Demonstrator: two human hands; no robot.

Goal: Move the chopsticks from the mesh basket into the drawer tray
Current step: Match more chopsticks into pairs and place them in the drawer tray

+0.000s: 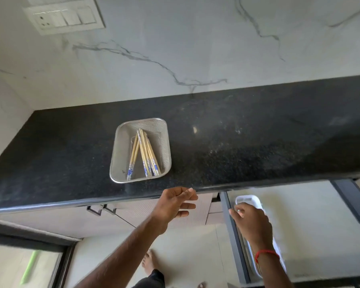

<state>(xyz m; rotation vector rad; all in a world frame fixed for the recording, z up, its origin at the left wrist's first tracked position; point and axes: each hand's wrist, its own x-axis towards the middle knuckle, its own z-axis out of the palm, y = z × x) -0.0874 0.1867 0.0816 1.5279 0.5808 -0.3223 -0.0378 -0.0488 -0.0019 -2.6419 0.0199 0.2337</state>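
Lying in the rectangular steel mesh basket (121,140) on the black stone counter (258,138) are bamboo chopsticks (142,154) with blue-patterned ends. The left hand (175,204) hovers empty, fingers loose, at the counter's edge; the right hand (253,224) curls over the white plastic drawer tray (245,198), its grip unclear.

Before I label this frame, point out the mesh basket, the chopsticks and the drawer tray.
mesh basket (122,154), head view, on its bare left wall
chopsticks (144,150), head view, mid-shaft of the bundle
drawer tray (247,197), head view, on its far white rim
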